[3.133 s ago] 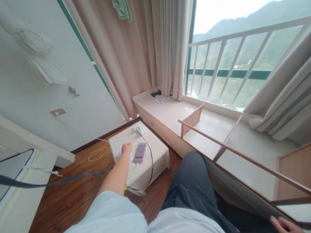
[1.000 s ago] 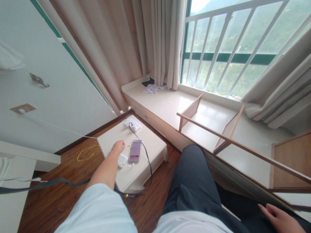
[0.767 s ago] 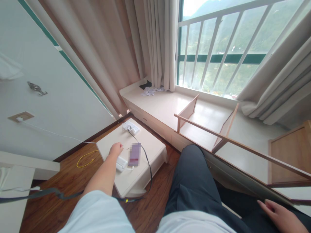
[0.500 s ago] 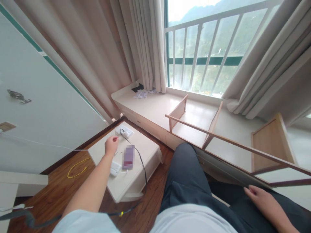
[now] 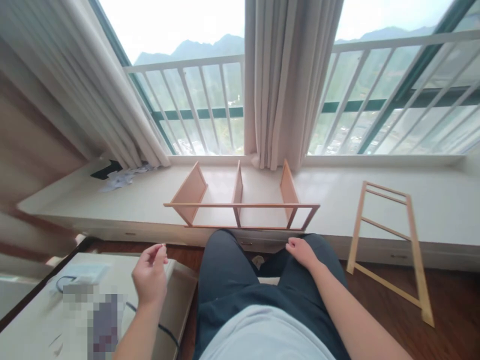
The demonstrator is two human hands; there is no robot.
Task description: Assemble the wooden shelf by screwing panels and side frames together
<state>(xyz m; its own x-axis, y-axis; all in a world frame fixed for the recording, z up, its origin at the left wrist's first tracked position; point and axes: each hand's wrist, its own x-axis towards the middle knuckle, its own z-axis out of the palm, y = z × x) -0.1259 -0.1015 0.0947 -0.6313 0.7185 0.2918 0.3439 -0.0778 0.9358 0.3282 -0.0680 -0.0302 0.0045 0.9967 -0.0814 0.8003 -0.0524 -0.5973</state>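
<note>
The left hand (image 5: 150,276) hovers above the low tabletop (image 5: 33,325), thumb and forefinger pinched on something too small to tell. The right hand (image 5: 302,251) rests loosely open on the knee, just short of the wooden shelf frame (image 5: 240,205) ahead on the window ledge (image 5: 337,200).

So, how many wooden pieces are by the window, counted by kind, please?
Shelf unit with upright dividers, lying on the window ledge: 1
Open ladder-like frame, leaning on the ledge: 1
Total: 2
The left hand is raised, thumb and forefinger pinched together; the right hand rests on the knee.
</note>
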